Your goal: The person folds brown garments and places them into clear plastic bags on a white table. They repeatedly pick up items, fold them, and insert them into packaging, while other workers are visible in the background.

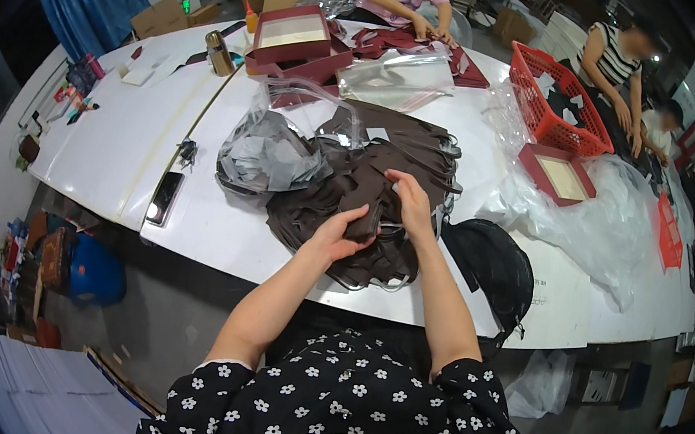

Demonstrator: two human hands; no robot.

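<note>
My left hand (342,235) is closed around a folded dark brown cloth piece (362,218), thumb on top and fingertips under it. Just to the right, my right hand (412,207) has its thumb and fingers drawn together at the upper edge of the cloth. Whatever lies between those fingers is too small to make out. Both hands are above a spread-out pile of dark brown garments (430,160) with thin straps. Against the pile's left side rests a clear plastic bag (273,158) full of grey pieces.
A black bag (490,266) lies right of the pile, with clear plastic sheeting (593,217), a maroon box (557,175) and a red basket (558,104) beyond. Leftward are a phone (164,198), keys (188,150) and a thermos (218,53). Co-workers handle cloth across the table.
</note>
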